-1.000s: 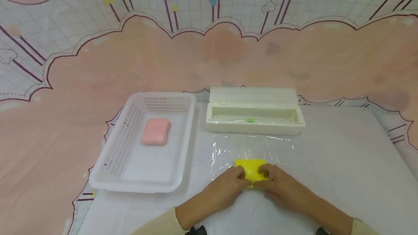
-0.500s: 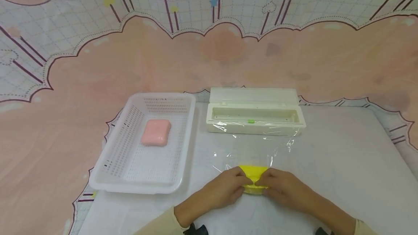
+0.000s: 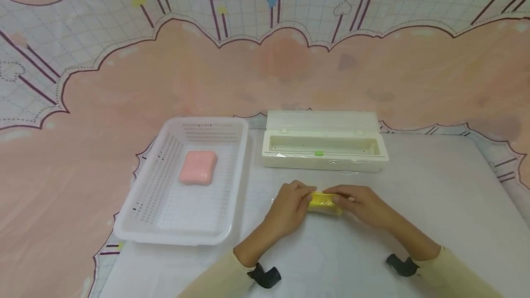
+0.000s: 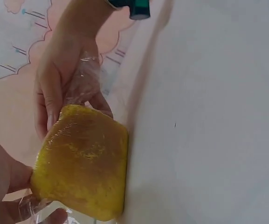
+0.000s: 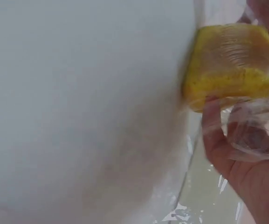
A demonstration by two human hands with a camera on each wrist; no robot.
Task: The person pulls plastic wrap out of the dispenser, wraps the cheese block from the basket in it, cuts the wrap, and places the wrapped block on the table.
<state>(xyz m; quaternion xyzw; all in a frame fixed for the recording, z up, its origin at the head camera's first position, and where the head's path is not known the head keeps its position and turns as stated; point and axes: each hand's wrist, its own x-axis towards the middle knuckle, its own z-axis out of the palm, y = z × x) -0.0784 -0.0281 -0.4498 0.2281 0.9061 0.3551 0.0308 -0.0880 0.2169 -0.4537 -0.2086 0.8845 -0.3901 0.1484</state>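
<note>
A yellow rounded block [image 3: 324, 201], tightly covered in clear cling film, stands on edge on the white table. My left hand [image 3: 286, 208] holds its left end and my right hand [image 3: 366, 203] its right end, fingers bent around the corners. Seen from the left wrist, the block's broad face [image 4: 80, 163] looks brownish under wrinkled film. Loose cling film [image 5: 260, 128] bunches out at the side by the right-hand fingers in the right wrist view. More slack film [image 4: 85, 77] shows at the other hand in the left wrist view.
Behind the hands stands a cream cling film dispenser [image 3: 325, 163] with its lid raised and a green slider on its front edge. On the left is a white perforated basket [image 3: 120, 226] holding a pink rounded block [image 3: 198, 167]. A patterned curtain hangs behind.
The hands rolled the yellow block over in the film, then moved it away from me, up toward the dispenser. The film sheet once spread before the dispenser is now mostly gathered around the block.
</note>
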